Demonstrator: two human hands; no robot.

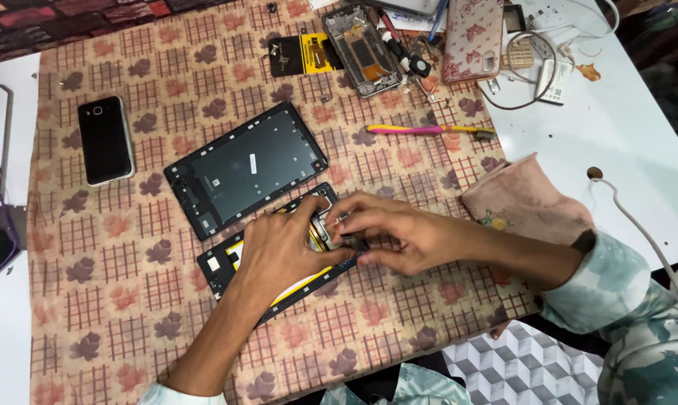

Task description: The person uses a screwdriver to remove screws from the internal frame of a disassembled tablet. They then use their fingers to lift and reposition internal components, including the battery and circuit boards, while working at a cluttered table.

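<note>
Both hands on opened phone body
Left hand (pixel 282 251) pressed flat on phone body (pixel 279 259); right hand (pixel 387 232) grip pinched on small part by left fingertips. Keep body pinned, work gently.

Centre: tablet frame (pixel 226 270) on cloth (pixel 129 315), under both hands.
Behind it: back cover (pixel 245 169).
Far left: phone (pixel 106 139).
Right: toothbrush (pixel 429 130).

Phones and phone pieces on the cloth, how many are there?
4: a whole black phone at the left, a black back panel in the middle, an opened phone frame under both hands, and a stripped frame at the top. Others may be hidden.
</note>
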